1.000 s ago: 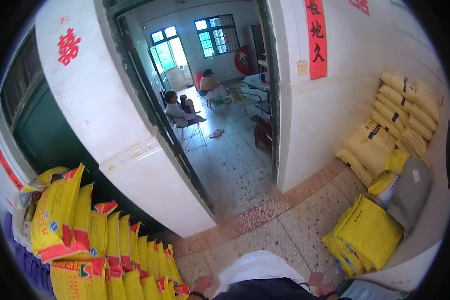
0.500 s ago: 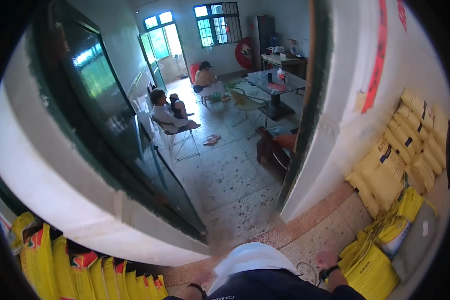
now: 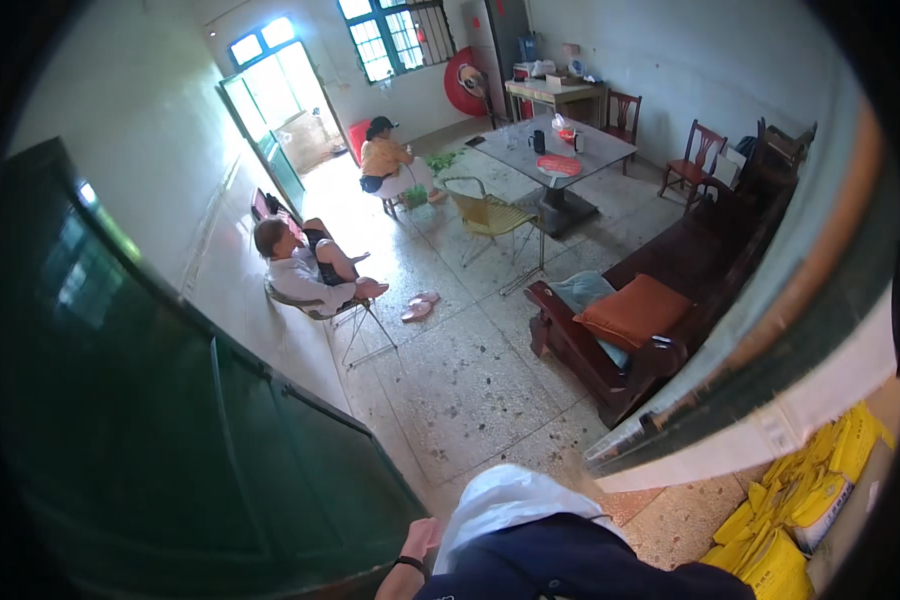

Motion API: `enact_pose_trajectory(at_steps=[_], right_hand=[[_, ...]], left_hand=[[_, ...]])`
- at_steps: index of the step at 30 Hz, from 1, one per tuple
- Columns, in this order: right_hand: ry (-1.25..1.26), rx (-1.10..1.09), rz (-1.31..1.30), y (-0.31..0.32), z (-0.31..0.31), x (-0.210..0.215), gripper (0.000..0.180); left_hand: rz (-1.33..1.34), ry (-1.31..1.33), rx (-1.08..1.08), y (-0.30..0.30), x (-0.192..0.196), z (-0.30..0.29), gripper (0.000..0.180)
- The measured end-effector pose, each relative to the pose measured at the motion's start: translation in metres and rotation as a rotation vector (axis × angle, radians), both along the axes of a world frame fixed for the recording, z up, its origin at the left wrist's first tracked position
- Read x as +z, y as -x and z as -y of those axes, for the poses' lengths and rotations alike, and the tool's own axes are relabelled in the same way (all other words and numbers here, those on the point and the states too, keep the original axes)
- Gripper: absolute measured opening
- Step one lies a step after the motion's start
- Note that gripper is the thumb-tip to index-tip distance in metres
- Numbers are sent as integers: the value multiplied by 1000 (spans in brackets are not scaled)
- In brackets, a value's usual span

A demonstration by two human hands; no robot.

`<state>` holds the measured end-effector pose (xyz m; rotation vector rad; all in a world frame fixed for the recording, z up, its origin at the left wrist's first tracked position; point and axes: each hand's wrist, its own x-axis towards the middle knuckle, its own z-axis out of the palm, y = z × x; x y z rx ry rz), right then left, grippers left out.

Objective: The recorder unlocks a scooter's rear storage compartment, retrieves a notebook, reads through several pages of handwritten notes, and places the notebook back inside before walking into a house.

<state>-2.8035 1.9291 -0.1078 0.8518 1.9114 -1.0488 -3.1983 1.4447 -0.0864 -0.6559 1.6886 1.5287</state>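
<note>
The left hand (image 3: 422, 540) rests just beside the green door (image 3: 170, 440).

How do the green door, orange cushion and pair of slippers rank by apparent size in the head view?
1. Green door, though it is nearest the camera.
2. Orange cushion.
3. Pair of slippers.

The left hand (image 3: 420, 543) at six o'clock shows only its back beside the green door (image 3: 220, 470); its fingers are hidden. The right hand is out of sight. The yellow sacks (image 3: 800, 500) at four o'clock are cut by the rim.
</note>
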Motion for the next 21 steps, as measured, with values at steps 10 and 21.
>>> enact_pose_trajectory(at_steps=[10, 21], right_hand=[[181, -497, -2, 325, -85, -24, 26], [187, -888, 8, 689, -54, 18, 15]], left_hand=[[278, 245, 241, 211, -23, 23, 21], [-73, 60, 19, 653, -23, -29, 20]])
